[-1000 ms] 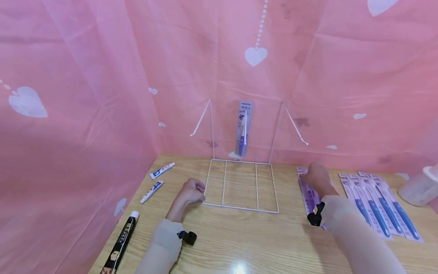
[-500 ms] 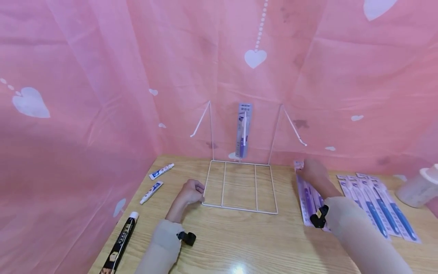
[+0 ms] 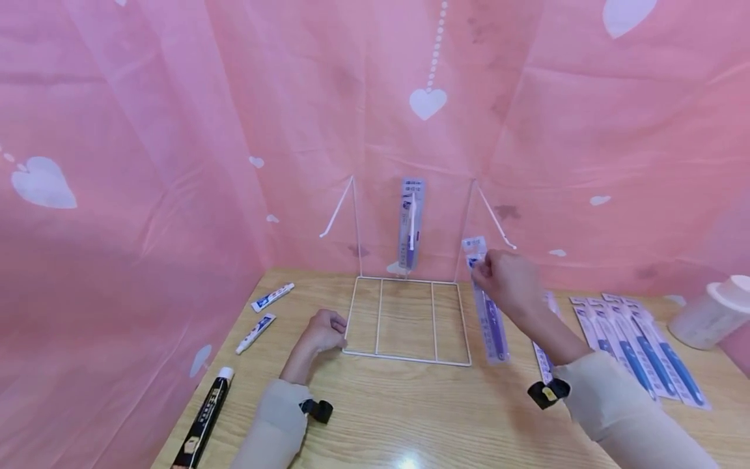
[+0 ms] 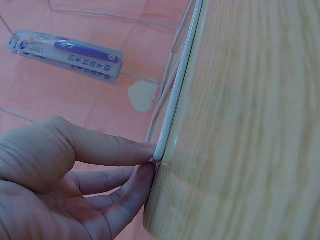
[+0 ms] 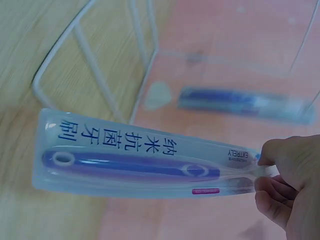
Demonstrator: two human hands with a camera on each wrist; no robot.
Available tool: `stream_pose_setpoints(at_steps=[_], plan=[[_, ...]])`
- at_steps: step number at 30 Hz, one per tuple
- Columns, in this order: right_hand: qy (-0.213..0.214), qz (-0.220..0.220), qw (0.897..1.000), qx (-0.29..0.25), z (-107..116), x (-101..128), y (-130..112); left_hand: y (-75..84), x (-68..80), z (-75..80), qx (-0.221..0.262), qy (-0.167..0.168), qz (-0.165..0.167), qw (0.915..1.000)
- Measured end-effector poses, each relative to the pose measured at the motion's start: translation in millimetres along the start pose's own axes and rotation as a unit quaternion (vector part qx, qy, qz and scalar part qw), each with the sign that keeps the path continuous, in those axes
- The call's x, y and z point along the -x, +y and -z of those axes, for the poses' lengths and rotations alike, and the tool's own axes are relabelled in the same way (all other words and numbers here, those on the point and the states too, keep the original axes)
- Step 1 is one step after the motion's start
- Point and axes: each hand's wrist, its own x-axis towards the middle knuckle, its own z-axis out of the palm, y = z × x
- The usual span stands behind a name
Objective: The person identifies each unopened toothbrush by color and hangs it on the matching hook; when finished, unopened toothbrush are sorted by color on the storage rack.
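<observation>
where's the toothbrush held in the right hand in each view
Head: toothbrush right of centre, beside the rack.
Left wrist: not in it.
Right wrist: across the picture, just below centre, pinched at its right end.
Shared landmark: the rack, in all three.

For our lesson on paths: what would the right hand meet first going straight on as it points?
Probably the right upright of the rack, just ahead of the right hand and its toothbrush in the head view; depth is unclear.
</observation>
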Motion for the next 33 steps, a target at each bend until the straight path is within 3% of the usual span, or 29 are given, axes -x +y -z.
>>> stream_pose_setpoints(at_steps=[5,13,21,33], plan=[[0.060,0.067,0.996,-0.014,13,2,-32,-0.7,1.1,0.5,0.008,-0.004,0.002,1.0000],[0.087,0.104,0.990,-0.049,39,4,-70,-2.9,-0.5,1.3,0.010,-0.005,-0.001,0.9999],[0.132,0.168,0.975,-0.057,48,1,-97,0.2,1.0,1.6,0.014,-0.008,0.000,0.9999],[0.097,0.145,0.981,-0.081,46,-1,-117,0.3,0.4,2.4,0.009,-0.006,0.000,0.9999]])
